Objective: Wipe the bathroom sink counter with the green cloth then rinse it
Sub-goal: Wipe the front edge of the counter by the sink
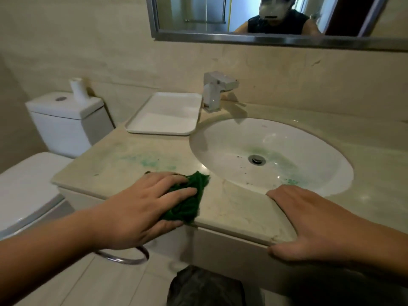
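1. The left hand [141,206] is pressing down on the cloth [189,195], fingers spread and nearly straight over it, thumb lying along its near side; the hand is not clenching it
2. The green cloth is lying bunched at the front edge of the counter [238,208], just left of the sink [271,155], with one fold hanging a little over that edge
3. The right hand [313,219] is resting on the counter's front edge before the sink, fingers laid flat and together on top, thumb tucking under the edge, holding nothing else
4. Green smears [150,162] are showing on the counter left of the sink, beyond the cloth, and fainter green marks are lying in the sink around the drain [256,160] and near its front rim
5. A white tray [165,113] is sitting at the back left corner of the counter, with the tap [217,89] standing just right of it at the back edge, behind the sink
6. A toilet tank [66,120] is standing left of the counter, with a white roll [78,89] upright on its lid
7. A metal ring [125,257] is hanging under the counter's front edge, below the left wrist
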